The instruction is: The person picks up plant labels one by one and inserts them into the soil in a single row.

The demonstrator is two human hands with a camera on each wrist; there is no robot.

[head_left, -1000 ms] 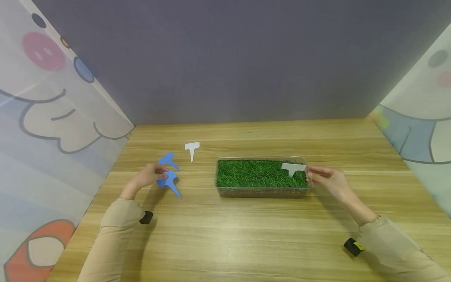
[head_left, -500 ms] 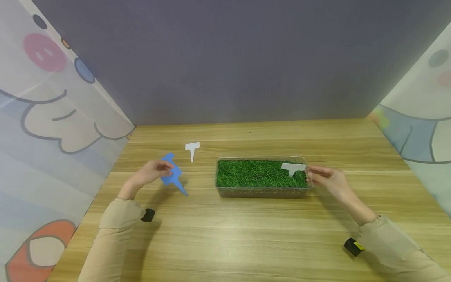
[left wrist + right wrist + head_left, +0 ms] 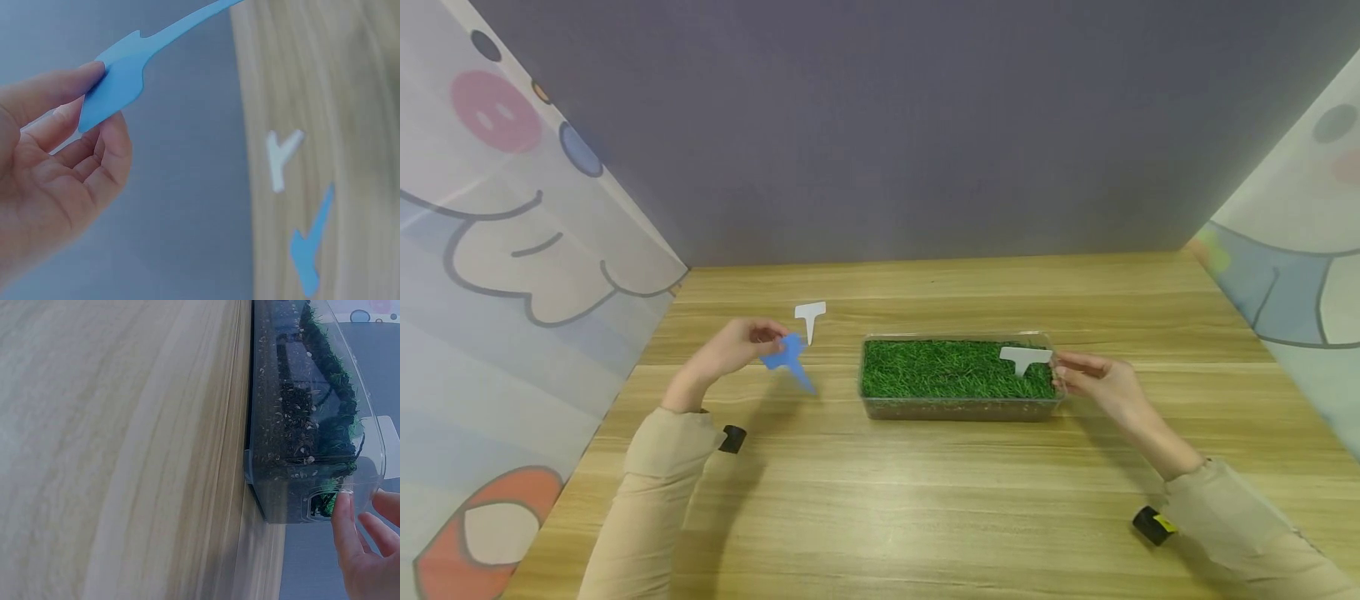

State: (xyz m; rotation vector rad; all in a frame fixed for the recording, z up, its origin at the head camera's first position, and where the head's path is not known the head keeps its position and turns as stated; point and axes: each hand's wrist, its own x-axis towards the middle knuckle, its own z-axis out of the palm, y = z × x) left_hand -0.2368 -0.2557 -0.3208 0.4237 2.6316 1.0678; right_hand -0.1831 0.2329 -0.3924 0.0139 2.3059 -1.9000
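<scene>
My left hand pinches a blue T-shaped plant label by its broad head, stem pointing down to the right. In the left wrist view, a second blue plant label lies on the table beside a white one; the hand hides that blue one in the head view. At the right, my right hand grips the end of a long clear plastic box, thumb against the outer wall and fingers at the rim. Green artificial grass fills the box's top, and a white plant label stands upright in it.
The wooden table runs back to a grey wall. Cartoon-printed curtains hang at both sides. Dark soil with pale bits shows through the box's side in the right wrist view.
My left hand has lifted the blue plant label from the table and carried it up and to the right. The right hand and the box have stayed in place.
</scene>
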